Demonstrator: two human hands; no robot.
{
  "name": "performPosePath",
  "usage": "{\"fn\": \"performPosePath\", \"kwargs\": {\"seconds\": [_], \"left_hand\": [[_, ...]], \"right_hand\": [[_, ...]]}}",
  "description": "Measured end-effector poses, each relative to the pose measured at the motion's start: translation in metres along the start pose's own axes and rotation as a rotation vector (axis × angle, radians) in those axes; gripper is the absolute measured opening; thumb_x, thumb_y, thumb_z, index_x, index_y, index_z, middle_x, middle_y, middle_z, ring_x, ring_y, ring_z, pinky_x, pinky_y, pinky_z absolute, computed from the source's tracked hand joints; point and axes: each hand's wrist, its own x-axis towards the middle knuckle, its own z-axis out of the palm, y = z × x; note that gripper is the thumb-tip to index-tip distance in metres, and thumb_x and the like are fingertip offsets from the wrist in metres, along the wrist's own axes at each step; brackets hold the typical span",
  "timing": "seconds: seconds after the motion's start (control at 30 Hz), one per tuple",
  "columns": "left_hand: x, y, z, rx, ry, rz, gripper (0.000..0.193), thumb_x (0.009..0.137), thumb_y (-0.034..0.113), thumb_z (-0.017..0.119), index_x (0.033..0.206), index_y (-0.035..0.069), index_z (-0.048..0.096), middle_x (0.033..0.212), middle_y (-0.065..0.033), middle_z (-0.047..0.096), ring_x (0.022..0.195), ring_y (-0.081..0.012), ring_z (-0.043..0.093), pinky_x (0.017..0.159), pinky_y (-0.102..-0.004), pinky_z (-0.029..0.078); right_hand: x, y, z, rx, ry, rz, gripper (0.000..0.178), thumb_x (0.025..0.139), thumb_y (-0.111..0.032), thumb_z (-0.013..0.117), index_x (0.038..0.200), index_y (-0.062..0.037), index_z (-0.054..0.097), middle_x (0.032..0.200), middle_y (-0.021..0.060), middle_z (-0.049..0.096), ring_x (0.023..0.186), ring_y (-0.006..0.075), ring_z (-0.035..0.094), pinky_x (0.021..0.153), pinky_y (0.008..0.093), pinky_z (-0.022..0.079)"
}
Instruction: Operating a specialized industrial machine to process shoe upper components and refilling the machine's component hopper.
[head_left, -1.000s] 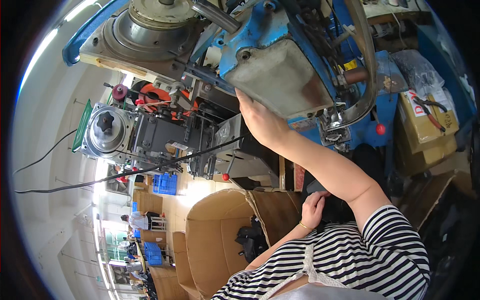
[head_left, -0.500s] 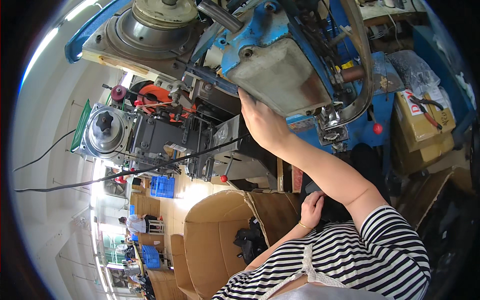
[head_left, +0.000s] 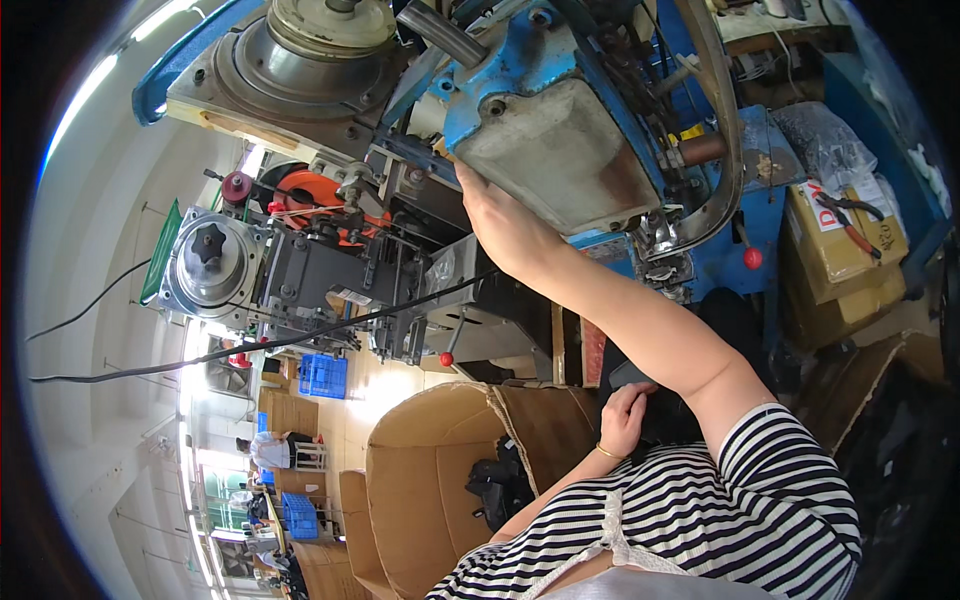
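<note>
Having my right hand (head_left: 505, 228) right against the edge of the blue machine head (head_left: 515, 50), I cannot tell whether I am grasping anything: the fingers are extended, but the thumb and the inner side of the palm are turned out of sight. The machine head is immediately to the right of this hand and beyond it, its grey cover (head_left: 550, 155) next to my knuckles and a thick metal shaft (head_left: 442, 35) sticking out past my fingertips. I judge the casing to be heavy, rigid cast metal that would not give under my fingers. The cover's smooth, stained face might be slick, so the firmer purchase would seem to be its rim or a blue edge, with the fingers flat and clear of the exposed linkages.

Well to the right of that hand are a curved metal arm (head_left: 735, 130) and a red knob (head_left: 752, 258); farther right, pliers (head_left: 850, 222) lie on a carton (head_left: 828, 262). A black cable (head_left: 370, 313) runs off to the left, below the hand.

My left hand (head_left: 622, 420) is much nearer my body, loosely curled beside a dark, flat piece (head_left: 630, 374); whether it holds that, I cannot tell. Left of it stands an open cardboard box (head_left: 410, 480) with black pieces (head_left: 492, 490) inside.
</note>
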Motion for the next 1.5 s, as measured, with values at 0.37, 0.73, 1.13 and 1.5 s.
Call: {"fn": "performPosePath", "kwargs": {"seconds": [0.37,0.73,1.13,1.5], "left_hand": [[-0.001,-0.002,0.0,-0.012,0.0,0.004,0.019,0.093,0.005,0.053,0.105,0.0,0.067,0.098,-0.0137,0.07,0.092,-0.0311,0.066,0.084,-0.0367,0.05],[-0.003,-0.001,-0.004,-0.019,-0.001,-0.01,0.019,0.092,0.005,0.053,0.105,0.0,0.067,0.097,-0.0136,0.07,0.092,-0.0309,0.065,0.084,-0.0365,0.05],[-0.006,-0.003,-0.005,-0.023,0.009,-0.031,0.02,0.092,0.005,0.053,0.105,0.001,0.068,0.099,-0.0137,0.07,0.092,-0.031,0.065,0.084,-0.0363,0.05],[-0.004,-0.006,-0.002,-0.017,0.001,-0.019,0.02,0.092,0.005,0.053,0.105,0.002,0.068,0.099,-0.0133,0.07,0.092,-0.0308,0.065,0.084,-0.0364,0.05]], "right_hand": [[0.024,-0.006,0.034,0.349,0.136,0.051,0.031,0.093,-0.003,0.056,0.122,0.0082,0.057,0.08,0.0257,0.066,0.071,0.0403,0.066,0.061,0.0456,0.052],[0.065,-0.028,0.042,0.455,0.128,0.22,0.024,0.095,-0.013,0.057,0.114,0.0001,0.064,0.074,0.0212,0.067,0.067,0.0391,0.067,0.059,0.0484,0.053],[0.079,-0.031,0.055,0.21,0.094,0.243,0.012,0.094,-0.012,0.057,0.099,-0.0012,0.059,0.058,0.0158,0.062,0.052,0.035,0.064,0.049,0.0462,0.05],[0.088,-0.034,0.057,0.548,0.239,0.295,0.011,0.097,-0.014,0.055,0.103,-0.0059,0.059,0.067,0.017,0.066,0.063,0.0377,0.066,0.058,0.0488,0.049]]}}
